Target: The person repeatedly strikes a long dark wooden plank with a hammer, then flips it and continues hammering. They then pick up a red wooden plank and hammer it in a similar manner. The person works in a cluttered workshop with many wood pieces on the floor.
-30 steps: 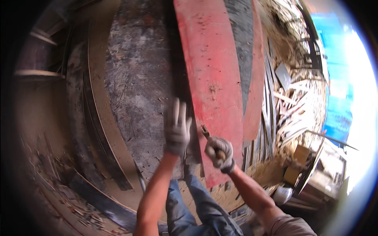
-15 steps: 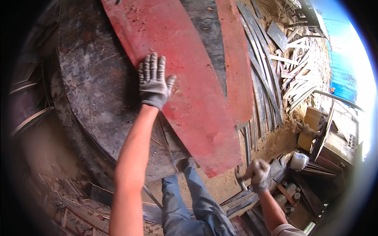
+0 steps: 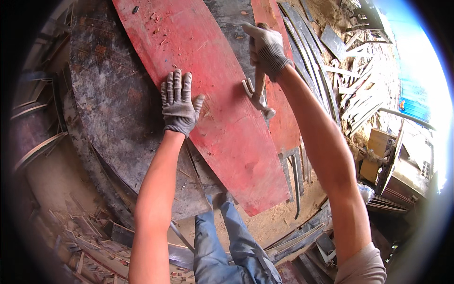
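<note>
A long red board (image 3: 231,137) lies slanting across a dark, scuffed panel (image 3: 113,94). My left hand (image 3: 179,102), in a grey work glove, rests flat on the red board's left edge with its fingers stretched out. In my gloved right hand (image 3: 268,47) is a claw hammer (image 3: 259,92), gripped by its handle. Its head hangs over the red board's right edge, with the claw turned left; whether it touches the board I cannot tell. Crumbs of debris (image 3: 156,19) are scattered on the board's far part.
A second red board (image 3: 283,120) lies to the right, beside long dark strips (image 3: 302,47). Further right is a heap of pale wood offcuts (image 3: 359,94). Wood scraps (image 3: 90,241) cover the ground at lower left. My legs (image 3: 227,241) stand at the near edge.
My right hand has swung up and forward with the hammer, from low on the right to over the red boards. The red board has shifted slightly left; my left hand stays flat on it.
</note>
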A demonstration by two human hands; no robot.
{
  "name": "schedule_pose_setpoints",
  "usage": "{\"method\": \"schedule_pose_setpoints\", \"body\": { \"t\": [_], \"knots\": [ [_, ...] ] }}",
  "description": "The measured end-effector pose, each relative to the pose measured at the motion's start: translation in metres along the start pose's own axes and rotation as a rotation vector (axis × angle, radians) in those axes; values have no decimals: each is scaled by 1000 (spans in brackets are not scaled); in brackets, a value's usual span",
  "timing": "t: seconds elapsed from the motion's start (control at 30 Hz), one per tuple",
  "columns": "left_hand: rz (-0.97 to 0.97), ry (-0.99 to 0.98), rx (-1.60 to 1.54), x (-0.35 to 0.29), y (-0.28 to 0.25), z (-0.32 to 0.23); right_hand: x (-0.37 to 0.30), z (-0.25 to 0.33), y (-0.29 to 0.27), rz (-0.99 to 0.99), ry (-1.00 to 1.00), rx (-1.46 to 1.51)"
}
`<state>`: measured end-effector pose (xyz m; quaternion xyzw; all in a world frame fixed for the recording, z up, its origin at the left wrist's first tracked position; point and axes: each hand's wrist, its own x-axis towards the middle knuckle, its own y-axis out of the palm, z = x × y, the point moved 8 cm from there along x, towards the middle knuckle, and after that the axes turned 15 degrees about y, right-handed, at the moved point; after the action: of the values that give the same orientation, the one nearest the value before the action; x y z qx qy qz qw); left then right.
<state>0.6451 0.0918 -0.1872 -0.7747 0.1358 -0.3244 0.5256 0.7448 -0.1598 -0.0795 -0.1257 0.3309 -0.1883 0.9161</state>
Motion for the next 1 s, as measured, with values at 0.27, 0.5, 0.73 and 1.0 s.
{"method": "schedule_pose_setpoints", "body": {
  "t": [0.27, 0.5, 0.73, 1.0],
  "knots": [
    [66, 10, 63, 0, 5, -2, -69, 28, 9, 136, -563, -313],
    [10, -19, 124, 11, 2, -14, -81, -75, -49, 3, 156, 114],
    [28, -176, 210, 20, 13, -26, 17, -16, -17, -6, -78, 97],
    [28, -206, 163, 20, 13, -20, -85, 31, 3, -69, -543, -201]
  ]
}}
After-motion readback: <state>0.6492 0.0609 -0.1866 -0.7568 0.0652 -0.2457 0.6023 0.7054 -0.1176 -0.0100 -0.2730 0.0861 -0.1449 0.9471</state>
